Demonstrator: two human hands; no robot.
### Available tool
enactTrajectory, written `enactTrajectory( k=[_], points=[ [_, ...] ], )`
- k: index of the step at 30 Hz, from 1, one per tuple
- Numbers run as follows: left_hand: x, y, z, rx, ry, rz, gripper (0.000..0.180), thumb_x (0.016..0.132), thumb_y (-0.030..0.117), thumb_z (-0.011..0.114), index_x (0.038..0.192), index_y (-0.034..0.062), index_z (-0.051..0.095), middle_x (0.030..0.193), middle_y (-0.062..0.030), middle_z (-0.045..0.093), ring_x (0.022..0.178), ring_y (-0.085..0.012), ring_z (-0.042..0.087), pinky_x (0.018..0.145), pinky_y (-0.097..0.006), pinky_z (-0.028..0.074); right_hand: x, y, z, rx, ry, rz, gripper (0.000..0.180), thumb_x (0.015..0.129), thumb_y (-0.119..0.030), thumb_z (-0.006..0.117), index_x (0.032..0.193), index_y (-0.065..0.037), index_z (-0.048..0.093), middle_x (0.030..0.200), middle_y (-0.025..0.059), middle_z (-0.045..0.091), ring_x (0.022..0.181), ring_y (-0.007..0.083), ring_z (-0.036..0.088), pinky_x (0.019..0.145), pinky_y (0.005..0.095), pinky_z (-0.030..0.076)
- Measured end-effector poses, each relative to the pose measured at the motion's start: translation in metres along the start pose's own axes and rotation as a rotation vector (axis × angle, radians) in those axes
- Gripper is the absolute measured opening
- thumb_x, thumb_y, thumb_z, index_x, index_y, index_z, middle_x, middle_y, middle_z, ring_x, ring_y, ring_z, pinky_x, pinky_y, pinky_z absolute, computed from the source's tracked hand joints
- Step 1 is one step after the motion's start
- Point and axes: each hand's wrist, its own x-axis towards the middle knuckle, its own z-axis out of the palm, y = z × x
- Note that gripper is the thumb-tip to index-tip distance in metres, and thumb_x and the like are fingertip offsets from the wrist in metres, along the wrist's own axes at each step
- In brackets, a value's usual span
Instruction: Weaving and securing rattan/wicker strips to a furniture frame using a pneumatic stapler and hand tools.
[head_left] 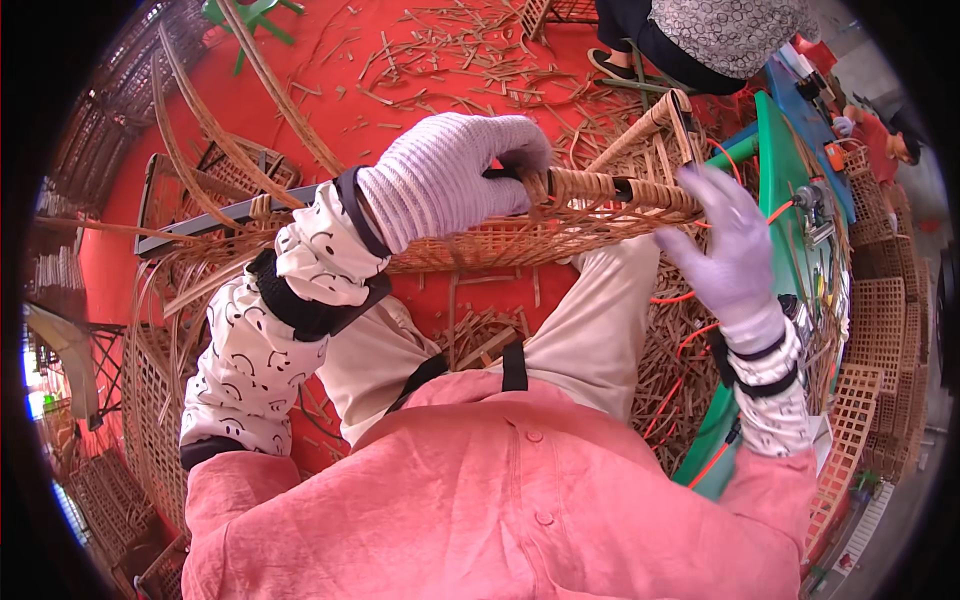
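A woven rattan panel on a dark metal frame [500, 240] lies across my knees. Its top bar [600, 188] is partly wrapped in tan cane strip. My left hand [450, 175], in a pale knitted glove, is closed around that bar at the wrapped part. My right hand [725, 250], also gloved, presses on the bar's right end, fingers curled over the rim near the frame's corner [680, 110]. Both forearms wear patterned white sleeves.
Cane offcuts [450, 50] litter the red floor ahead. Long bent rattan rods [200, 110] and lattice panels [150, 400] lie at my left. A green bench with tools and orange cord [790, 230] stands at my right, with stacked lattice panels [880, 330] behind it. Another person [700, 40] sits beyond.
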Motion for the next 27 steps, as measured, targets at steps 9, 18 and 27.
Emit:
enactTrajectory(
  k=[9,18,27],
  points=[
    [0.011,-0.009,-0.013,-0.052,-0.193,-0.009,0.028,0.08,0.015,0.063,0.104,0.0006,0.059,0.092,-0.0074,0.064,0.085,-0.014,0.06,0.078,-0.028,0.048,0.037,-0.066,0.046,0.247,0.148,-0.221,0.057,0.061,-0.019,0.076,0.11,-0.01,0.049,0.113,0.0086,0.053,0.105,0.0264,0.053,0.094,0.0418,0.035],
    [0.019,-0.019,-0.014,-0.332,-0.341,-0.127,0.031,0.073,0.008,0.068,0.101,0.0039,0.056,0.088,-0.0034,0.061,0.079,-0.0096,0.057,0.069,-0.025,0.048,0.022,-0.066,0.069,0.259,0.272,-0.196,0.043,0.065,-0.019,0.072,0.101,-0.01,0.051,0.109,0.0097,0.054,0.102,0.0283,0.053,0.093,0.0432,0.036],
    [0.011,-0.016,-0.01,-0.133,-0.223,0.074,0.028,0.064,0.004,0.067,0.09,0.0053,0.055,0.079,-0.0013,0.056,0.073,-0.0108,0.055,0.066,-0.027,0.047,0.053,-0.055,0.05,0.281,-0.003,-0.121,0.035,0.068,-0.023,0.072,0.096,-0.006,0.06,0.084,0.0113,0.064,0.076,0.0288,0.063,0.066,0.037,0.048]
  ],
)
